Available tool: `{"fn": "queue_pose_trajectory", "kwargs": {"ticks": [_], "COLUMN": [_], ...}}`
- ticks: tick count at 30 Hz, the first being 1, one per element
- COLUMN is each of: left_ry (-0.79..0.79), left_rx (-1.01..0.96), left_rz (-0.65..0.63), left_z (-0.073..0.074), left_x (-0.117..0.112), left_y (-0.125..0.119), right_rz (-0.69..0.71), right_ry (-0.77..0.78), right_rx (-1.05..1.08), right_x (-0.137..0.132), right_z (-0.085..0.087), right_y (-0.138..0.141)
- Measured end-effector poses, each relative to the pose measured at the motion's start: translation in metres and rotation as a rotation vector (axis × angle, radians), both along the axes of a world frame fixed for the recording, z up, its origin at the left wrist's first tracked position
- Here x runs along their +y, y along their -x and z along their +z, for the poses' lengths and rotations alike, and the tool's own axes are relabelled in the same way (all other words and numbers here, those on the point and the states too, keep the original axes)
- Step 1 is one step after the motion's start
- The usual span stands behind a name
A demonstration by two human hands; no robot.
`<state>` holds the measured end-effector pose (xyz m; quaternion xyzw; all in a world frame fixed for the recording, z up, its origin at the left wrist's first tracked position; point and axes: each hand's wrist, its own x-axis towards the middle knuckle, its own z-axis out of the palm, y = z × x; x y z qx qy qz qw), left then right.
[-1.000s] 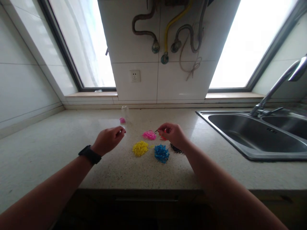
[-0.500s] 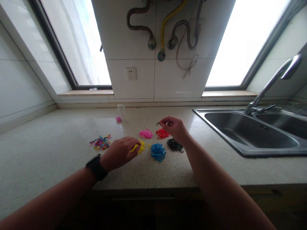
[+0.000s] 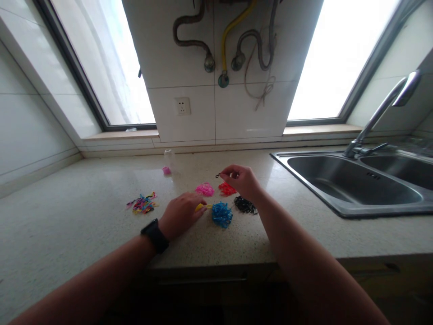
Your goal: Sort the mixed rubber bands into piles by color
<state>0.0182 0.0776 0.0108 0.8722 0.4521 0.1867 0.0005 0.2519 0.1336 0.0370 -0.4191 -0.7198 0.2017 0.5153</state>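
My right hand pinches a small black rubber band between thumb and fingertip, held above the counter beyond the red rubber bands. My left hand, with a black watch on its wrist, is curled down over the yellow rubber bands and its fingers are closed on some of them. Most of that yellow heap is hidden under the hand. Beside its fingertips lies a pile of blue rubber bands. Pink rubber bands sit just beyond, and black rubber bands lie below my right wrist.
A pile of mixed-colour rubber bands lies to the left on the speckled counter. Farther back stands a clear container beside a pink cap. A steel sink with a tap is on the right.
My left hand has moved right over the yellow rubber bands, covering more of them. My right hand still holds the black band and has shifted slightly left in view.
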Motion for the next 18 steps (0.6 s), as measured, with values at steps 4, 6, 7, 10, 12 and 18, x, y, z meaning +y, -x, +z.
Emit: {"fn": "queue_pose_trajectory", "kwargs": {"ticks": [4, 6, 7, 10, 12, 18], "left_ry": [-0.003, -0.007, -0.007, -0.003, 0.001, -0.003], "left_rx": [0.002, 0.01, 0.017, 0.034, 0.028, -0.013], "left_rz": [0.02, 0.018, 0.015, 0.019, 0.026, 0.052], "left_z": [-0.0022, -0.0031, -0.0034, -0.0038, -0.0045, -0.009], "left_x": [0.0006, 0.0014, 0.0016, 0.001, 0.0001, -0.0014], "left_y": [-0.0022, -0.0023, -0.0023, -0.0032, -0.0043, -0.0057], "right_rz": [-0.009, -0.016, -0.02, -0.027, -0.024, -0.009], "right_ry": [0.0, 0.012, 0.018, 0.025, 0.024, 0.022], "right_rx": [-0.011, -0.016, -0.018, -0.024, -0.03, -0.039], "right_x": [0.0008, 0.0019, 0.0025, 0.0042, 0.0045, 0.0055], "right_z": [-0.0006, -0.0016, -0.0023, -0.004, -0.0047, -0.0061], "right_y": [-0.0001, -0.0002, -0.0003, 0.0001, 0.0005, 0.0004]}}
